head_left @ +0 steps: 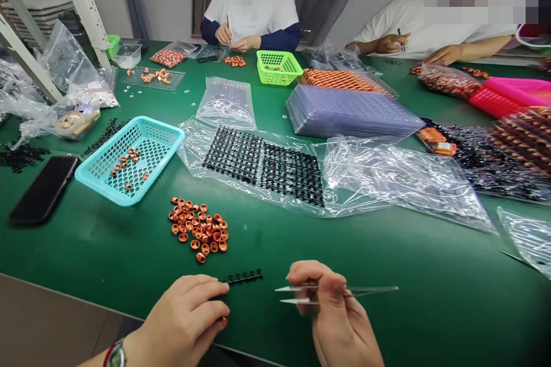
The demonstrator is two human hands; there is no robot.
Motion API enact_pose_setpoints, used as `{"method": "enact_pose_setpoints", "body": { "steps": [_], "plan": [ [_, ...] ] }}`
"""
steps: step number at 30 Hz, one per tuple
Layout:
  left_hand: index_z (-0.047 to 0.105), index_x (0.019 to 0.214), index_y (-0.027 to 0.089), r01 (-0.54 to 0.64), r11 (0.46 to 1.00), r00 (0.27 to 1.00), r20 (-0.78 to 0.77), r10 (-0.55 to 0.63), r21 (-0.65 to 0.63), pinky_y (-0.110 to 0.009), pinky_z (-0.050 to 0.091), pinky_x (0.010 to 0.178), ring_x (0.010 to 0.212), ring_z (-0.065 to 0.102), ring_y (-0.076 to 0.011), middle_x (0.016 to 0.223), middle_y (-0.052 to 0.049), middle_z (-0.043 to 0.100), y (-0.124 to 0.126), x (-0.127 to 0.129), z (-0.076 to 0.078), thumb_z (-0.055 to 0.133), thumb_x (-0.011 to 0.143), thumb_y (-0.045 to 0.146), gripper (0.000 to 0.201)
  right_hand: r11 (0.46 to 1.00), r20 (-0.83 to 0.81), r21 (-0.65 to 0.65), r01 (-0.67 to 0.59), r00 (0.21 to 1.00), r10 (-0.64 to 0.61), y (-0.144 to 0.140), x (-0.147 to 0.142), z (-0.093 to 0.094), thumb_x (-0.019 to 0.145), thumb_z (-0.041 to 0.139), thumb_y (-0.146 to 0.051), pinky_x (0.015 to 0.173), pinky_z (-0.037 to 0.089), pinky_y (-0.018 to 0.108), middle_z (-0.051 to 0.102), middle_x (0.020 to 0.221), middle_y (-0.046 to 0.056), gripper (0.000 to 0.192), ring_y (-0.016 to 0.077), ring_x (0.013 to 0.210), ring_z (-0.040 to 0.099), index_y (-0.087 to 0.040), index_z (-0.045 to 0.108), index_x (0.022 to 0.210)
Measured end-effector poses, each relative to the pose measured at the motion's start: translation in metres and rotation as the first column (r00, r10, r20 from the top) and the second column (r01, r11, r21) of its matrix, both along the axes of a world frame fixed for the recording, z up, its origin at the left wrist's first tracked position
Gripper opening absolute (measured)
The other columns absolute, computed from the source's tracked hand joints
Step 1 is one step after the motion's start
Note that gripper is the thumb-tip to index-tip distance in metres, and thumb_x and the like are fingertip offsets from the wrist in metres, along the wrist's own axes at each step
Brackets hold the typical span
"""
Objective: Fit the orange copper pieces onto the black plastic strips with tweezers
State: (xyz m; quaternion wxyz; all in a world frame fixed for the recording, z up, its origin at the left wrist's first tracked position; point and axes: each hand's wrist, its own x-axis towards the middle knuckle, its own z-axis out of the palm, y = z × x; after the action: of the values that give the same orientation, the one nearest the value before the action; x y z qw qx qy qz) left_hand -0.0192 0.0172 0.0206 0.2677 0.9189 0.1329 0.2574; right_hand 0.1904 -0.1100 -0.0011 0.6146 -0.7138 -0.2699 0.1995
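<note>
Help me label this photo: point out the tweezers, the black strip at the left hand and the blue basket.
Tweezers (296,288): head view, on the upper prong.
Black strip (246,279): head view, on its spine.
Blue basket (102,191): head view, on the near rim.

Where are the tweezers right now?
In the head view, the tweezers are in the right hand, low and right of centre, their tips pointing left toward the black toothed strip.

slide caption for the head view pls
Right hand holding tweezers, left hand at a black strip, near orange rings on a green table.
</note>
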Motion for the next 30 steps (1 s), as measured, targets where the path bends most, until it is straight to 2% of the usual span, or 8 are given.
{"method": "enact_pose_setpoints", "body": {
  "steps": [3,6,8,13,18,24,27,30],
  "plan": [
    [0.072,0.102,0.021,0.000,1.000,0.999,-0.046,0.000,0.002,-0.035,0.069,0.090,0.101,0.081,-0.0239,0.111,-0.008,0.084,0.009,-0.002,0.003,0.053,0.109,0.020,0.020,0.998,-0.132,0.041,-0.047,0.990,0.052,0.000,-0.002,-0.004,0.095,0.065,-0.066,0.043,0.051,0.023,0.067,0.077,0.004,0.050,0.0112,0.049,0.057,-0.020,0.070,0.074],
    [0.072,0.104,0.022,-0.013,1.000,0.998,-0.059,0.014,0.018,-0.036,0.069,0.091,0.102,0.081,-0.0237,0.111,-0.007,0.084,0.014,-0.002,0.008,0.053,0.109,0.021,0.020,0.998,-0.157,0.014,-0.059,0.986,0.061,0.000,-0.007,-0.004,0.087,0.081,-0.054,0.056,0.061,0.024,0.071,0.084,0.003,0.034,0.0149,0.060,0.070,-0.022,0.073,0.084],
    [0.072,0.104,0.021,-0.001,0.999,0.999,-0.052,0.003,0.032,-0.036,0.069,0.093,0.104,0.080,-0.0241,0.114,-0.007,0.084,0.013,0.002,0.010,0.053,0.109,0.019,0.019,0.999,-0.153,-0.035,-0.041,0.988,0.035,0.000,-0.009,-0.005,0.085,0.084,-0.051,0.062,0.064,0.025,0.074,0.087,0.004,0.032,0.0168,0.065,0.074,-0.022,0.073,0.091],
    [0.071,0.098,0.019,0.103,0.993,0.992,-0.080,-0.099,0.052,-0.040,0.065,0.105,0.120,0.076,-0.0271,0.126,-0.010,0.081,-0.003,0.021,0.003,0.057,0.105,0.015,0.016,0.984,0.014,-0.140,0.109,0.994,-0.108,0.006,-0.017,-0.011,0.083,0.079,-0.064,0.050,0.057,0.024,0.073,0.073,0.004,0.044,0.0179,0.057,0.072,-0.022,0.067,0.082],
    [0.069,0.098,0.018,0.114,0.993,0.978,-0.181,-0.107,0.032,-0.044,0.064,0.107,0.125,0.074,-0.0305,0.134,-0.012,0.078,-0.010,0.029,-0.005,0.062,0.100,0.010,0.011,0.979,0.179,-0.148,0.144,0.977,-0.117,0.012,-0.022,-0.013,0.088,0.074,-0.064,0.048,0.053,0.023,0.072,0.069,0.003,0.043,0.0159,0.054,0.069,-0.022,0.066,0.080],
    [0.067,0.098,0.018,0.130,0.991,0.968,-0.215,-0.128,-0.002,-0.049,0.062,0.110,0.124,0.074,-0.0296,0.133,-0.013,0.078,-0.004,0.029,-0.001,0.057,0.102,0.009,0.015,0.993,0.293,-0.079,0.086,0.954,-0.060,0.012,-0.021,-0.007,0.095,0.073,-0.044,0.051,0.055,0.018,0.070,0.069,-0.001,0.026,0.0125,0.055,0.068,-0.023,0.068,0.080],
    [0.067,0.099,0.017,0.141,0.989,0.963,-0.225,-0.145,-0.036,-0.049,0.060,0.112,0.125,0.073,-0.0287,0.133,-0.013,0.077,-0.003,0.029,0.001,0.054,0.101,0.006,0.017,0.999,0.363,0.028,-0.020,0.932,0.009,0.013,-0.019,-0.003,0.096,0.072,-0.027,0.061,0.058,0.016,0.071,0.075,-0.002,0.015,0.0118,0.065,0.071,-0.026,0.069,0.082],
    [0.068,0.101,0.017,0.152,0.986,0.959,-0.233,-0.164,-0.069,-0.048,0.059,0.114,0.125,0.073,-0.0274,0.132,-0.012,0.078,-0.003,0.030,0.003,0.053,0.101,0.004,0.019,0.984,0.386,0.104,-0.142,0.918,0.091,0.014,-0.019,-0.003,0.095,0.071,-0.017,0.070,0.060,0.017,0.074,0.083,-0.002,0.013,0.0119,0.074,0.074,-0.027,0.071,0.086]
  ]
}}
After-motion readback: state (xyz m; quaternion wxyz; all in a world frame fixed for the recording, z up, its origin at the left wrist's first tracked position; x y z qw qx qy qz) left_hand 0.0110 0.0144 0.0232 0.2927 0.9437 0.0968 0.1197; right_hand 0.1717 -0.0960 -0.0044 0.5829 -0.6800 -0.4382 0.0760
